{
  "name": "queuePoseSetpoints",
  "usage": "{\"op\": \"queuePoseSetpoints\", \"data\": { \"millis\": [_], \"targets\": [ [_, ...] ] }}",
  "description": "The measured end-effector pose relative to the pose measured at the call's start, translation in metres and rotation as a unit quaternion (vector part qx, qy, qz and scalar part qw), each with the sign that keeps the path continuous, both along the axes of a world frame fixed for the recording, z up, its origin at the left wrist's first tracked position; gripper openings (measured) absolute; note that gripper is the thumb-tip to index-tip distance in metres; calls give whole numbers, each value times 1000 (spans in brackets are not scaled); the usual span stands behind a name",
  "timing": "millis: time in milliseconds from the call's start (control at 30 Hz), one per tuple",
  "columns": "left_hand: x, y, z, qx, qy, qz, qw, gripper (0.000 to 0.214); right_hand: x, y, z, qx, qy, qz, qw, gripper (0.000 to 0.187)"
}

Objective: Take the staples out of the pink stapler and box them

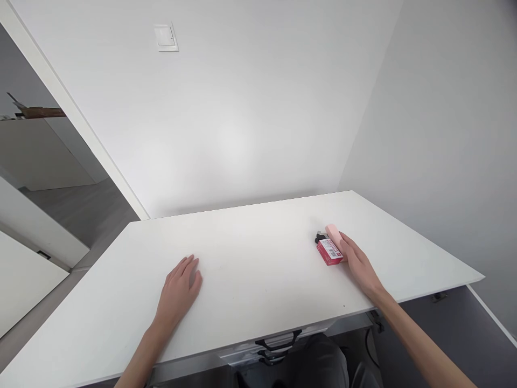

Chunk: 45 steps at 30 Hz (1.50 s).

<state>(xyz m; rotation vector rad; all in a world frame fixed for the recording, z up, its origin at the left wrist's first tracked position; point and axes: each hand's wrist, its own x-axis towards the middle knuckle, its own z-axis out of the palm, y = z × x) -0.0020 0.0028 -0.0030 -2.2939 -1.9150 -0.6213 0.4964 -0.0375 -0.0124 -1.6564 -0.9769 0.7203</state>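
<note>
On the left part of the white tabletop (250, 269) my left hand (180, 291) rests palm down, fingers stretched out, with nothing in it. Over on the right, my right hand (359, 267) is closed around a pale pink block (334, 236) with rounded ends; its fingertips are partly hidden. Pressed up beside the block is a small red box (329, 253) with a white barcode label, also against my fingers. Just behind the box lies a small black and metal item (320, 236), its kind too small to make out.
A plain wall with a light switch (166, 37) stands behind the table. At the left is a doorway with a grey floor (97, 215). Below the front edge are black handles (278, 345), my knees (323, 361) and a black cable (369, 347).
</note>
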Motion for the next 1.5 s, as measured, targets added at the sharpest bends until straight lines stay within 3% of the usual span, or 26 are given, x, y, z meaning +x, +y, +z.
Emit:
{"op": "queuePoseSetpoints", "data": {
  "millis": [267,433,600,733,1100,1233,1500],
  "targets": [
    [0,2,-1,11,-1,-5,1000,50,-29,17,-3,24,15,61,998,72],
    [2,1,1,2,-1,-1,1000,52,-62,23,2,24,24,107,994,76],
    [3,0,2,3,-3,-1,1000,52,-105,25,2,50,45,199,978,84],
    [3,0,1,0,-2,-2,1000,52,-132,23,-3,51,32,280,958,80],
    [7,0,4,9,9,-29,1000,49,-139,23,-5,39,-28,291,955,72],
    [29,6,5,18,4,-68,998,47,-140,22,-2,36,-35,284,958,72],
    [113,45,7,38,2,-211,977,53,-141,18,7,41,-29,271,961,75]
  ]
}}
